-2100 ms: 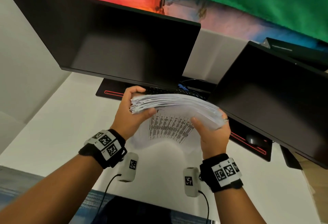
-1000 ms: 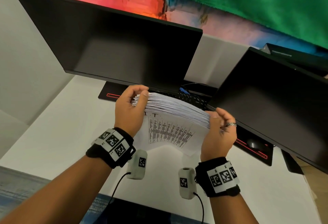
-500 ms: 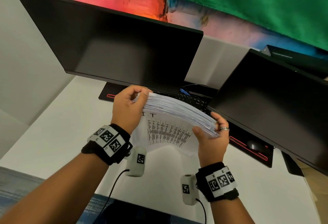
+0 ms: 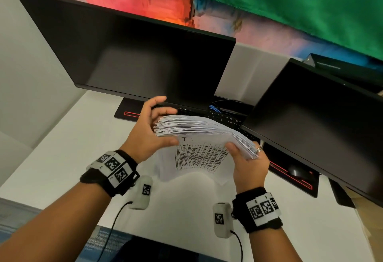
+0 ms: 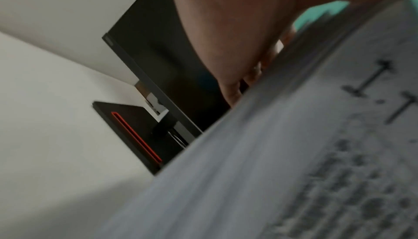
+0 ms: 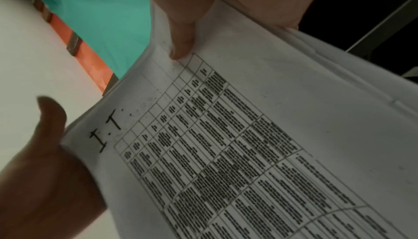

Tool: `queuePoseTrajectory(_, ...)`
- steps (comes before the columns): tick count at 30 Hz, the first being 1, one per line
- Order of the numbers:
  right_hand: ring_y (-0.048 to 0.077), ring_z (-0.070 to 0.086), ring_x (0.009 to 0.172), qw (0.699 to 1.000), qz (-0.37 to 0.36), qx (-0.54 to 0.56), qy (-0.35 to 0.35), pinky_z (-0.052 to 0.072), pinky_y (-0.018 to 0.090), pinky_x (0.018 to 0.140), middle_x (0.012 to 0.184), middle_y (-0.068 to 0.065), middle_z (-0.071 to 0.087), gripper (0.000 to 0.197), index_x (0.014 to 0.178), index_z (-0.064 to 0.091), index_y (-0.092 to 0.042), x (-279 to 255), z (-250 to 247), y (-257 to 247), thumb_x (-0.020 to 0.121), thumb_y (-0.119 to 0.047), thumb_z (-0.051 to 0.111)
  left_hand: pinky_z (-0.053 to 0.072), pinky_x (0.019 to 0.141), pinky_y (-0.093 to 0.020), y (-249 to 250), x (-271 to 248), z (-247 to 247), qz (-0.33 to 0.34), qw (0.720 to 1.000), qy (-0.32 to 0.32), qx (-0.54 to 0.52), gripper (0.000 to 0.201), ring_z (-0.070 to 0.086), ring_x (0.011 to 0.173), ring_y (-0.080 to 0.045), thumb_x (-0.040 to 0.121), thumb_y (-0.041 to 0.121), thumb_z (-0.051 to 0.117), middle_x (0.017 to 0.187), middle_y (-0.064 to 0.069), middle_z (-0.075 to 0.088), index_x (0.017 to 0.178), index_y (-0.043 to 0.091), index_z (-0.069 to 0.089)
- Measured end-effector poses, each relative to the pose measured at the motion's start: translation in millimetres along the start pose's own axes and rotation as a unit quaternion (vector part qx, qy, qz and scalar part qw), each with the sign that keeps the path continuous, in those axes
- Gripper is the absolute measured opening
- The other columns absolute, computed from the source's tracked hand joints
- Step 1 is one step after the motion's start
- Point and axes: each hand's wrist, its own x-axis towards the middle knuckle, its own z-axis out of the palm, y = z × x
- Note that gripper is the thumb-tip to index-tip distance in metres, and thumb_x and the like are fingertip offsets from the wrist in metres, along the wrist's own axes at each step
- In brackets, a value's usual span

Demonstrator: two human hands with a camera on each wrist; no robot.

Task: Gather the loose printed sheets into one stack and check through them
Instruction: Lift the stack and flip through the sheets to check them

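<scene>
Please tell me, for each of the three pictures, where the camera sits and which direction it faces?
Head: worn on the head, facing forward and down at the desk; shows both forearms, left hand and right hand on the paper stack.
Left wrist: under the left hand, facing along it past the paper edge to a monitor.
Right wrist: below the stack, facing up at the printed table; right thumb shows.
Shared: all show the "I.T" sheet.
</scene>
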Motion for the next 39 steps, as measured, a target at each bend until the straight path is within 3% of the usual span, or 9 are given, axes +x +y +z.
queuePoseTrajectory(3, 0.009, 0.074, 0.090, 1.000, 0.005, 0.012, 0.001, 0.059, 0.020, 0.075, 0.092, -0.005, 0.077, 0.023, 0.094, 0.071, -0.019, 4.7, 0.5, -4.1, 0.075, -0.014, 0.081, 0.056, 0.083, -0.023, -5.6, -1.5, 0.6, 0.006, 0.990, 0.019, 0.140, 0.048, 0.067, 0.094, -0.002, 0.069, 0.023, 0.086, 0.103, 0.022, 0.071, 0.111, 0.030, 0.063)
queuePoseTrajectory(6, 0.011, 0.075, 0.088, 1.000, -0.014, 0.017, 0.004, 0.058, 0.020, 0.073, 0.090, -0.002, 0.077, 0.022, 0.094, 0.071, -0.011, 5.9, 1.0, -8.6, 0.076, -0.002, 0.080, 0.054, 0.077, -0.019, -4.3, -0.2, 6.0, 0.007, 0.990, 0.073, 0.121, 0.026, 0.068, 0.087, 0.001, 0.078, 0.018, 0.079, 0.092, 0.025, 0.073, 0.096, 0.033, 0.068)
queuePoseTrajectory(12, 0.016, 0.073, 0.092, 0.999, 0.012, 0.038, 0.000, 0.061, 0.028, 0.073, 0.103, 0.002, 0.072, 0.053, 0.115, 0.062, -0.015, -4.6, -2.4, -7.8, 0.070, 0.002, 0.083, 0.055, 0.078, -0.018, -9.3, -9.5, 17.0, -0.004, 0.998, 0.060, 0.005, 0.070, 0.067, 0.092, -0.003, 0.066, 0.048, 0.083, 0.102, 0.008, 0.063, 0.119, 0.023, 0.046)
queuePoseTrajectory(15, 0.013, 0.072, 0.086, 0.998, -0.029, 0.042, 0.024, 0.061, 0.028, 0.075, 0.093, -0.006, 0.071, 0.041, 0.110, 0.062, -0.020, -3.4, 1.9, -12.3, 0.079, 0.004, 0.075, 0.053, 0.075, -0.017, -5.9, -6.7, 25.4, 0.033, 0.990, 0.135, 0.002, 0.058, 0.065, 0.085, 0.000, 0.076, 0.042, 0.073, 0.099, 0.008, 0.061, 0.121, 0.017, 0.047)
queuePoseTrajectory(20, 0.023, 0.072, 0.091, 0.996, -0.047, 0.046, 0.062, 0.061, 0.041, 0.078, 0.098, -0.002, 0.070, 0.028, 0.103, 0.064, -0.025, -4.0, 12.3, -17.6, 0.087, -0.004, 0.072, 0.054, 0.092, -0.036, -3.7, -5.2, 34.3, 0.060, 0.973, 0.206, 0.081, 0.037, 0.060, 0.104, -0.011, 0.086, 0.043, 0.062, 0.109, 0.011, 0.059, 0.116, 0.022, 0.054)
queuePoseTrajectory(25, 0.025, 0.069, 0.101, 0.994, -0.055, 0.010, 0.091, 0.057, 0.053, 0.088, 0.104, -0.004, 0.071, 0.014, 0.095, 0.067, -0.040, -2.7, 15.0, -17.0, 0.083, -0.034, 0.070, 0.046, 0.085, -0.007, 0.9, -1.2, 36.8, 0.097, 0.961, 0.221, 0.138, 0.026, 0.056, 0.098, 0.013, 0.093, 0.025, 0.066, 0.108, 0.023, 0.057, 0.117, 0.022, 0.055)
queuePoseTrajectory(29, 0.028, 0.067, 0.095, 0.993, -0.052, 0.025, 0.102, 0.056, 0.038, 0.078, 0.102, 0.003, 0.070, 0.015, 0.089, 0.069, -0.044, -4.1, 17.1, -16.2, 0.077, -0.046, 0.060, 0.048, 0.076, -0.009, 2.6, 0.5, 37.2, 0.094, 0.957, 0.238, 0.136, 0.014, 0.060, 0.087, 0.009, 0.096, 0.018, 0.062, 0.099, 0.019, 0.061, 0.110, 0.019, 0.059)
queuePoseTrajectory(34, 0.010, 0.065, 0.079, 0.991, -0.053, 0.044, 0.116, 0.054, 0.027, 0.072, 0.087, -0.007, 0.069, 0.006, 0.092, 0.068, -0.033, -2.0, 21.4, -17.8, 0.087, -0.030, 0.065, 0.044, 0.082, -0.005, 5.1, 1.7, 39.0, 0.090, 0.958, 0.237, 0.133, 0.015, 0.058, 0.093, 0.010, 0.097, 0.010, 0.058, 0.102, 0.018, 0.061, 0.111, 0.017, 0.059)
queuePoseTrajectory(39, 0.009, 0.072, 0.088, 0.997, -0.034, 0.052, 0.033, 0.060, 0.025, 0.075, 0.103, -0.004, 0.067, 0.051, 0.126, 0.055, -0.012, -12.4, 10.9, -11.2, 0.081, 0.004, 0.074, 0.047, 0.083, -0.010, 5.6, 1.6, 35.9, 0.083, 0.966, 0.222, 0.100, 0.025, 0.060, 0.094, 0.005, 0.097, 0.013, 0.058, 0.105, 0.013, 0.061, 0.121, 0.016, 0.051)
